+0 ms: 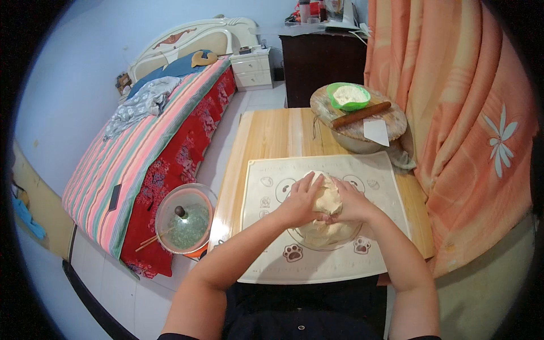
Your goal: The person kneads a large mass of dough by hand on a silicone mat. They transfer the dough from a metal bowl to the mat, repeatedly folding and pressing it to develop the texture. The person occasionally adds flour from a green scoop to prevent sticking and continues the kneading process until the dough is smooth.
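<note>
Through the head view I have the left hand (pixel 302 202) and right hand (pixel 352 203) half curled, clasping the dough (pixel 327 198) between them. If I push unevenly, I judge the dough could tear, or drag the mat (pixel 263 243) across the table (pixel 260 130). It touches both, at the left hand's three o'clock and the right's nine.

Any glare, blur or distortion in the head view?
Head view: pale glare on the wooden table, near its left edge; head view: fisheye bending curves the bed near the dark rim; head view: the dough shows no obvious blur.
</note>
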Available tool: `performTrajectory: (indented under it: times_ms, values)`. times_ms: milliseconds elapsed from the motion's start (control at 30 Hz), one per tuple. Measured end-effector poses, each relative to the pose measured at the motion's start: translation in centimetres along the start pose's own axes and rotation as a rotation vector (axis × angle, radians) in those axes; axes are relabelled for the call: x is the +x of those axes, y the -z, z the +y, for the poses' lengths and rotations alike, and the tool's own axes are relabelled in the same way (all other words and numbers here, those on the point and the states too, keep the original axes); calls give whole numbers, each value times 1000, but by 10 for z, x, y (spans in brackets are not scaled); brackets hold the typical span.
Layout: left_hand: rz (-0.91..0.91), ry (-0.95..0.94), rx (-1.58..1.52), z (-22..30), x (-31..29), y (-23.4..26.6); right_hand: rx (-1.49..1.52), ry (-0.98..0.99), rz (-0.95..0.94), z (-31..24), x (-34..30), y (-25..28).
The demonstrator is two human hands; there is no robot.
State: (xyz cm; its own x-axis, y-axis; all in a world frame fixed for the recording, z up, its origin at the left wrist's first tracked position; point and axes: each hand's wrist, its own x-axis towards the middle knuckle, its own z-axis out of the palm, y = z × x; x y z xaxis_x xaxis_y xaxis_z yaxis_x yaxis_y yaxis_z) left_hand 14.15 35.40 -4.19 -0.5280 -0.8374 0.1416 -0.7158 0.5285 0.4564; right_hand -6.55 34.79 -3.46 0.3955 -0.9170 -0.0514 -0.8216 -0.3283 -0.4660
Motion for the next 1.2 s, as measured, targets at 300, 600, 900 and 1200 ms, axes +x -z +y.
performTrajectory:
  times_ms: [300,600,900,1200]
  values:
    - [242,274,223,11,48,2,91,-333,106,-4,45,7]
    - [559,-237,199,15,0,10,52,185,757,-4,3,-24]
    - [58,-437,368,14,-84,40,276,117,131,-47,-99,-1]
    - [-277,-168,76,21,-52,77,-1,12,-47,-51,-43,12]
